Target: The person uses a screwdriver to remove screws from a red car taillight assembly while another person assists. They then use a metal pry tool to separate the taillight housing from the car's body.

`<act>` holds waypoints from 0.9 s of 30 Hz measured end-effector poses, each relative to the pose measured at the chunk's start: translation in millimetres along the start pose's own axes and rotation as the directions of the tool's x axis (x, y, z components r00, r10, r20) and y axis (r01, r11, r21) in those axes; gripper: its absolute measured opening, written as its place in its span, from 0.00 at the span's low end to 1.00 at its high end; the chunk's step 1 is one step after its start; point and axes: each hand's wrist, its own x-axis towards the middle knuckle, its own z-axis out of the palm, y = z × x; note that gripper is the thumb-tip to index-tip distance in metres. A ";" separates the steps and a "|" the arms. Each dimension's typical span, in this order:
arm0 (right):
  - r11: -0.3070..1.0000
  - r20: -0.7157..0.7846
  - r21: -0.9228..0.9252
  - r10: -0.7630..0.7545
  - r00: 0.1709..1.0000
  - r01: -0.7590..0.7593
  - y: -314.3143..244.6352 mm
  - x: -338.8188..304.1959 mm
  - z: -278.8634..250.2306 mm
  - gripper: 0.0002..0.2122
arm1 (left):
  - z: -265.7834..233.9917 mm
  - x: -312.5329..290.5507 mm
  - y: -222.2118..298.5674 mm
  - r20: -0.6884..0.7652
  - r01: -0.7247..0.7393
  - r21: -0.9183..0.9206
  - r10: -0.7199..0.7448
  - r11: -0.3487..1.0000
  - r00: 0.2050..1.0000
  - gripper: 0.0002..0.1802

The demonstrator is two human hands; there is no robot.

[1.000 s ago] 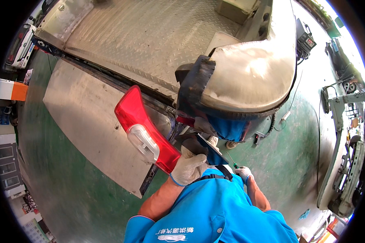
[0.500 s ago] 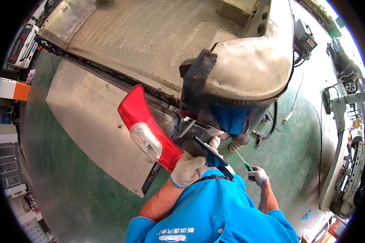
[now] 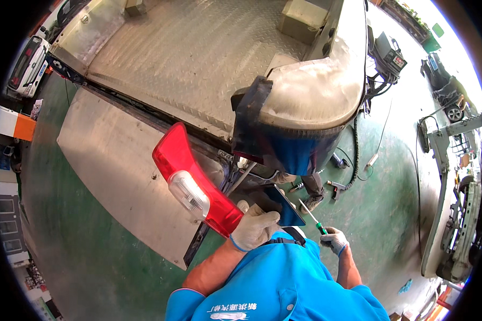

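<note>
My left hand (image 3: 255,227), in a pale work glove, is closed round the lower end of a red tail light (image 3: 212,206) with a clear lens section. The lamp slants up and left over a bare metal panel. Just right of that hand is a flat dark glossy piece (image 3: 285,207); whether the hand holds it too I cannot tell. My gloved right hand (image 3: 334,240) grips a screwdriver (image 3: 320,227) by its green handle, its shaft pointing up and left. Both hands are in front of my blue shirt.
A vehicle's ribbed metal load bed (image 3: 171,64) lies ahead, its lowered tailgate panel (image 3: 107,160) at left. The rounded bare-metal corner (image 3: 310,96) is on the right. Below it another person's shoe (image 3: 311,203) shows. A black gun-shaped tool (image 3: 336,188) with a hose lies on the green floor.
The view has shifted a little. The tail light and my left hand appear slightly lower. The screwdriver and my right hand sit a little further left and lower. Both grips are unchanged.
</note>
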 end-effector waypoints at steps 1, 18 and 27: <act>1.000 0.005 0.002 0.015 1.000 -0.015 8.2 1.1 -2.0 0.23 | 16.7 0.8 6.0 -0.008 0.033 -0.026 -0.033 0.999 0.999 0.17; 0.994 -0.057 -0.073 0.081 0.995 -0.085 27.4 4.3 3.4 0.21 | 44.6 11.0 22.8 -0.035 -0.076 0.010 0.076 0.997 0.997 0.18; 0.995 -0.033 -0.059 0.075 0.997 -0.077 18.3 15.1 6.9 0.21 | 37.4 10.5 8.2 -0.152 0.058 0.001 -0.057 0.998 0.987 0.07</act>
